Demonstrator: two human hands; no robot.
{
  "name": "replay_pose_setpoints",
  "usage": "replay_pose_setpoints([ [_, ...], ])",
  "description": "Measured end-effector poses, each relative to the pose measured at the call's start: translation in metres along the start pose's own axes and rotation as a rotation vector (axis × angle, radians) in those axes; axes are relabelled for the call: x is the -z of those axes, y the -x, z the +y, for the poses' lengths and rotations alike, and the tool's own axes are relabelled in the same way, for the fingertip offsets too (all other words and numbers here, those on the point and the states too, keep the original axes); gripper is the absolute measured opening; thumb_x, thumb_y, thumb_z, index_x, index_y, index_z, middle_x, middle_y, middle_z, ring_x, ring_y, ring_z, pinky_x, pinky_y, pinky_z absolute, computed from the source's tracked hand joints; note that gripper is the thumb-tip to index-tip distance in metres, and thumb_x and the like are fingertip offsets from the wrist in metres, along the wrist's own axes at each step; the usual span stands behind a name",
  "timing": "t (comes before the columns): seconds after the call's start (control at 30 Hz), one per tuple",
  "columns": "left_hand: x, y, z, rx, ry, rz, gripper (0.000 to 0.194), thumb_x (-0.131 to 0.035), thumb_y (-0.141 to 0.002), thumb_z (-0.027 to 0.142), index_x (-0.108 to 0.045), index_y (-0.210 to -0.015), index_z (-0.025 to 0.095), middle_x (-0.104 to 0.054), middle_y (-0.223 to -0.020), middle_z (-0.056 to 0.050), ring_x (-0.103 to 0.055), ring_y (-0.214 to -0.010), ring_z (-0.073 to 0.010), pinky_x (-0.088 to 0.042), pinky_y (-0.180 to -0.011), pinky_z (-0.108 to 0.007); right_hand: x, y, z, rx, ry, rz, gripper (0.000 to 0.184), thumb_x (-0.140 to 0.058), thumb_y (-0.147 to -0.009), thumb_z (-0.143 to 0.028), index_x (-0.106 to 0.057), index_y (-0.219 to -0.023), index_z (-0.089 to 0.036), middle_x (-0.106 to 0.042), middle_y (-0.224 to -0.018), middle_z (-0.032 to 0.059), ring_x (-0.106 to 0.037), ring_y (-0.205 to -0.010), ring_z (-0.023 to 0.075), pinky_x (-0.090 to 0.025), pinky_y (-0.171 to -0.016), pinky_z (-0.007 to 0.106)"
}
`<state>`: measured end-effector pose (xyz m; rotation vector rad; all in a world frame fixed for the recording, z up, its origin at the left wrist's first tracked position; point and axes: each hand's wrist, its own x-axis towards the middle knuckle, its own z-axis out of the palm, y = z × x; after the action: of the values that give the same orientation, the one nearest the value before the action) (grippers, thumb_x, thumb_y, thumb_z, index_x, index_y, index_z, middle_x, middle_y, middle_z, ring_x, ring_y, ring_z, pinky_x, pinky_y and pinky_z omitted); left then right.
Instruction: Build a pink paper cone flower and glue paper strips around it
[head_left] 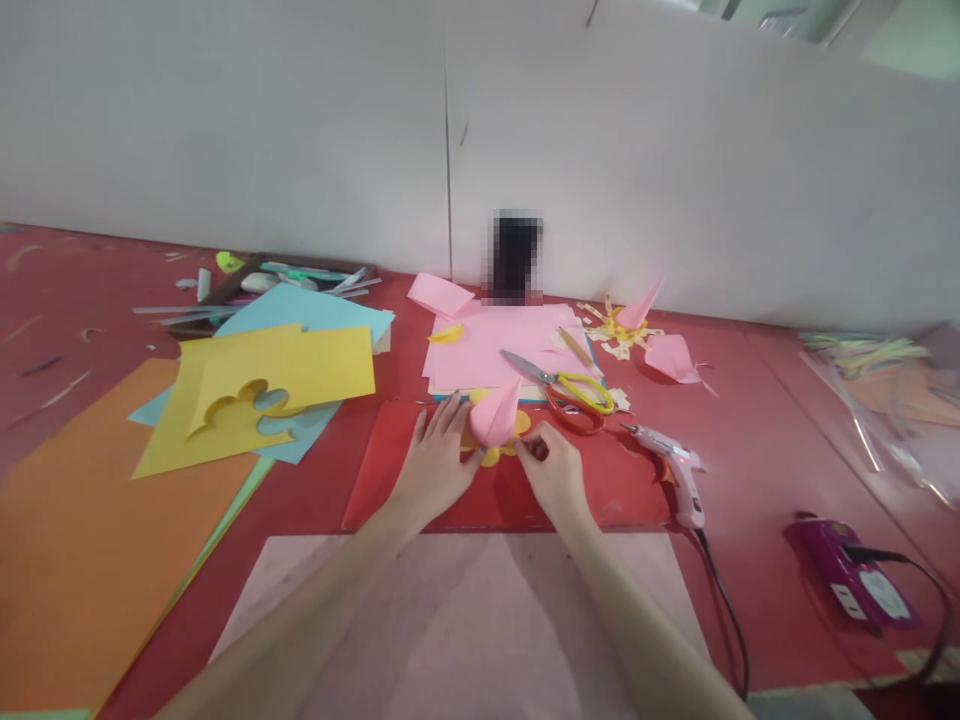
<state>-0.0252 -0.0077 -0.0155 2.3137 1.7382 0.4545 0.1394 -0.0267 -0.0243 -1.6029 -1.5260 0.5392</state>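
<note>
A paper flower lies on a red board (420,505), with yellow rounded petals (490,457) around a pink paper cone (495,415) that points up and right. My left hand (439,460) rests at its left side, fingers stretched forward and thumb against the lower petals, holding it. On the other side, my right hand (553,465) is closed, thumb and forefinger pinching the flower's right edge. Just beyond the right hand are scissors (566,385) with yellow and red handles. A pink glue gun (675,470) lies to the right, its cord running toward me.
Pink paper sheets (480,350) are stacked behind the board. Cut yellow paper (277,370), blue sheets (307,310) and a large orange sheet (90,500) cover the left. A second pink-and-yellow flower (626,320) stands back right. A purple power socket (851,575) lies at right.
</note>
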Motion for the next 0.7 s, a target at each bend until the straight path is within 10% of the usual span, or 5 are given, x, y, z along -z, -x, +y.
replay_pose_setpoints([
  [0.2,-0.001,0.002,-0.002,-0.023,0.006,0.025,0.053,-0.045,-0.080,0.030,-0.034,-0.130,0.018,-0.035,-0.141,-0.008,-0.027,-0.132,-0.0214,-0.018,-0.110,-0.044,0.015,-0.002,-0.001,-0.085,-0.150,0.059,0.026,-0.047,-0.082,-0.037,-0.049,-0.063,-0.019,-0.049,-0.059,-0.0021,-0.046,-0.054,0.0112,-0.037,-0.053,0.022],
  [0.7,-0.001,0.003,0.000,-0.016,0.009,0.023,0.052,-0.046,-0.080,0.029,-0.036,-0.129,0.016,-0.036,-0.140,-0.008,-0.027,-0.132,-0.0219,-0.019,-0.110,-0.043,0.012,0.003,0.006,0.214,0.111,-0.055,0.035,-0.042,-0.086,-0.025,-0.047,-0.052,-0.018,-0.043,-0.060,-0.0005,-0.040,-0.057,0.0105,-0.031,-0.054,0.024],
])
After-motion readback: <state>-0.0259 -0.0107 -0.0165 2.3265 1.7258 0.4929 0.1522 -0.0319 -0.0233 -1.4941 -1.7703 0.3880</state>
